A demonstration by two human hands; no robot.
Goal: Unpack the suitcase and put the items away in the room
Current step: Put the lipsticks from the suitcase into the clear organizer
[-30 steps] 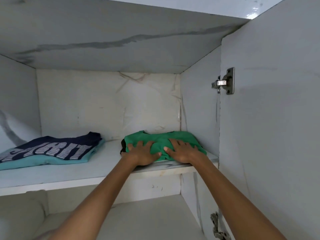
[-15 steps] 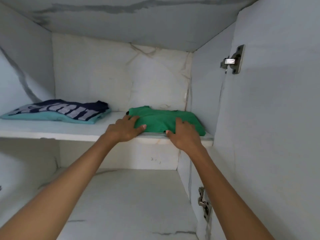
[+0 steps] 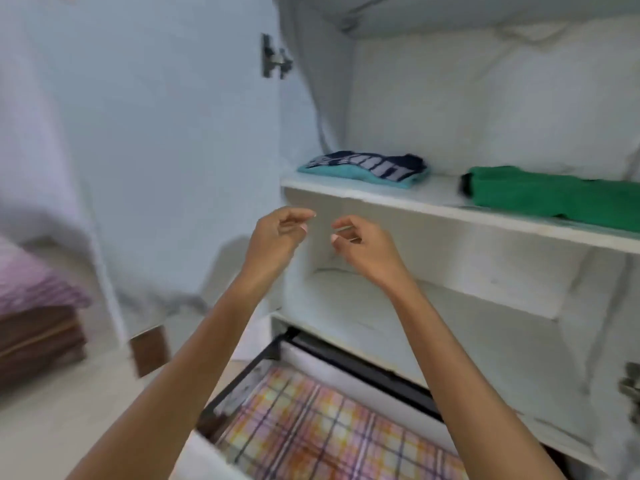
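A folded green garment point(image 3: 554, 197) lies on the right of the white wardrobe shelf point(image 3: 363, 197). Further left on the same shelf rests a folded navy and teal shirt point(image 3: 367, 167). My left hand point(image 3: 277, 237) and my right hand point(image 3: 360, 247) hover in the air in front of and below the shelf, well left of the green garment. Both hold nothing, with fingers loosely curled and apart. No suitcase is in view.
An open wardrobe door point(image 3: 166, 150) with a hinge point(image 3: 273, 60) stands at the left. Below my arms an open drawer point(image 3: 242, 386) holds a plaid cloth point(image 3: 329, 434). A lower shelf point(image 3: 433, 313) sits under the top one. A bed with pink cover point(image 3: 34, 285) is far left.
Both hands have let go of the green garment and pulled back from the shelf. The view has swung left and down, showing the left door, the drawer and the bed.
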